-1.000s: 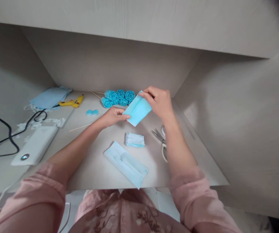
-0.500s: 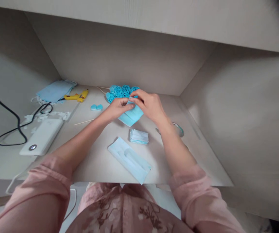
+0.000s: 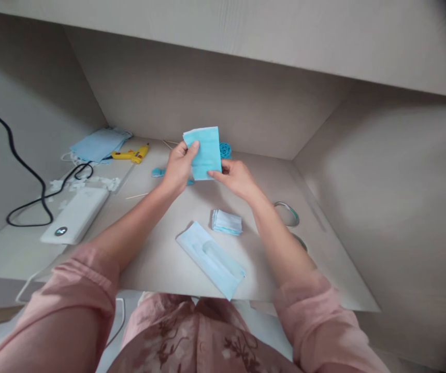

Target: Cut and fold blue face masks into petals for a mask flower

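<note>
My left hand (image 3: pixel 178 168) pinches the left edge of a folded blue face mask piece (image 3: pixel 207 150), thumb on its front. The lower right corner of the same piece is between the thumb and fingers of my right hand (image 3: pixel 238 178). It is raised above the table and turned flat toward me. Behind it, one blue fabric rose (image 3: pixel 225 150) shows; the other roses are mostly hidden. Nearer me lie a small stack of folded mask pieces (image 3: pixel 226 223) and a pale blue mask without loops (image 3: pixel 211 260). Small blue cut pieces (image 3: pixel 157 172) rest left of my left hand.
At the back left are a pile of masks (image 3: pixel 100 145) and a yellow glue gun (image 3: pixel 131 154). A white power bank (image 3: pixel 77 215), white scraps (image 3: pixel 108 184) and a black cable (image 3: pixel 46 202) lie at left. Scissors (image 3: pixel 287 213) are partly behind my right forearm. Panels enclose the table.
The mask piece has been lifted and turned upright, now covering most of the roses. My hands have moved apart, from pinching together at its top to its left edge and lower right corner.
</note>
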### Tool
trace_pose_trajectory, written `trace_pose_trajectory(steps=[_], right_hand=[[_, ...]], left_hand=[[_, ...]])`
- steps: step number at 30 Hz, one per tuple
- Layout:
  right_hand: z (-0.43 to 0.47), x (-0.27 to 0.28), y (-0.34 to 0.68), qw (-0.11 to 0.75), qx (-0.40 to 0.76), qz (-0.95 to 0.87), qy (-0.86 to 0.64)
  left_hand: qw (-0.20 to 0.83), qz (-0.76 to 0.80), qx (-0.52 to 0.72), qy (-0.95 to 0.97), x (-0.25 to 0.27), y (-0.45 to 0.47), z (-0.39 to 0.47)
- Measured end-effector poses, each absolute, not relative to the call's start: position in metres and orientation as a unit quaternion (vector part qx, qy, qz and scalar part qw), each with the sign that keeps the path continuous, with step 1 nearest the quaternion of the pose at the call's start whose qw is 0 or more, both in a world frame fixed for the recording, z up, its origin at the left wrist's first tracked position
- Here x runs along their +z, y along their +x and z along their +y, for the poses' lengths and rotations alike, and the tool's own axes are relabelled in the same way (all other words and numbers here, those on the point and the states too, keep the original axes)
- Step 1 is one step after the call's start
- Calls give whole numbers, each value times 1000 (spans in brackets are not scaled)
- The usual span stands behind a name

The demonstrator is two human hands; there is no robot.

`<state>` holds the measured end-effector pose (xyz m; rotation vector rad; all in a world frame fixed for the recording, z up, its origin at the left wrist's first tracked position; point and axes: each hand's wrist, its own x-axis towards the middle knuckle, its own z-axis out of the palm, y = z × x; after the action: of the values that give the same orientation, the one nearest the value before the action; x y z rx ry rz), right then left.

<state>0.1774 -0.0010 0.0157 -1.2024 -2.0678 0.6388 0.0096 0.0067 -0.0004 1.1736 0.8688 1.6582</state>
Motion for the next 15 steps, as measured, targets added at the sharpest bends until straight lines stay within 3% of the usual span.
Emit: trace_pose_trajectory(steps=[8,11,15], right_hand=[[-14,4,153,259,192,-802,-503],[-14,-2,150,252,231,-805,-484],[-4,-2,162,270,294,-810,-431]], left_hand=[[315,406,713,478,-8,6,9],[240,440,705,501,-12,3,12],[218,450,687,527,-13,2,13]])
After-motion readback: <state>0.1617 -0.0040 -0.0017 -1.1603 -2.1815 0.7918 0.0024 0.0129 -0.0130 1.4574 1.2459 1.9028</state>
